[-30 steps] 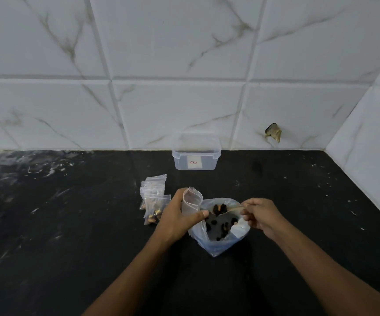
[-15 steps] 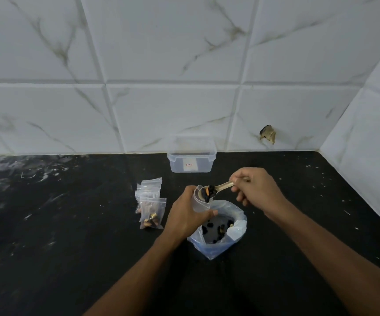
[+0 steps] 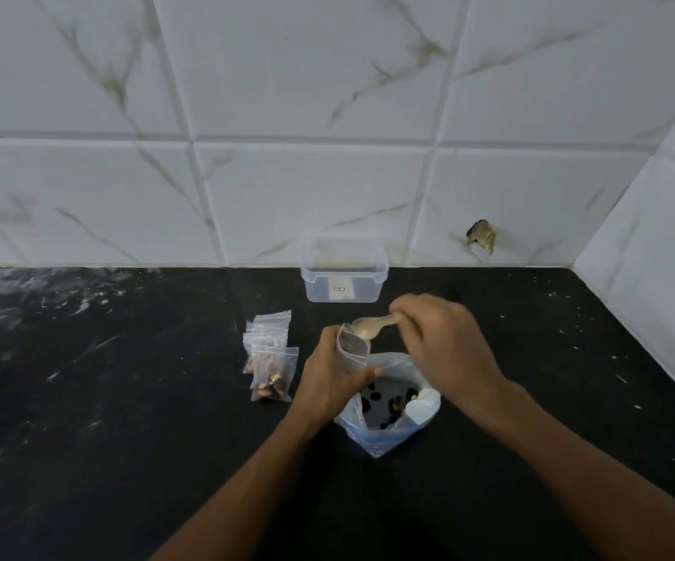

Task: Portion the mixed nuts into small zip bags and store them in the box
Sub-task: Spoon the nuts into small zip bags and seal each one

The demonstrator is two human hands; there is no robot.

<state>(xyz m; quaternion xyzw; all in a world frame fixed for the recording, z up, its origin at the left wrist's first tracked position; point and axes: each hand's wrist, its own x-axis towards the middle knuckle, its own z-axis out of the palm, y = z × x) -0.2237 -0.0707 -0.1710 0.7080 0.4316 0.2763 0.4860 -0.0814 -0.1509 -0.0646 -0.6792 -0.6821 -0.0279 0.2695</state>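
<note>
My left hand (image 3: 334,378) grips a small clear zip bag (image 3: 353,347) upright with its mouth open, just left of the big plastic bag of mixed nuts (image 3: 388,410) on the black counter. My right hand (image 3: 441,346) holds a spoon (image 3: 370,326) by its handle, its bowl tipped over the small bag's mouth and looking empty. Several filled small zip bags (image 3: 272,356) lie in a pile to the left. The clear plastic box (image 3: 344,273) stands open at the back against the tiled wall.
The black counter (image 3: 105,398) carries white smears at the far left and specks on the right. White marble tiles form the back wall, and a side wall (image 3: 660,297) closes the corner at the right. A chipped hole (image 3: 481,236) marks the back wall.
The spoon rose out of the big bag loaded with nuts, reached the small bag's mouth, and now is turned over it with no nuts visible on it.
</note>
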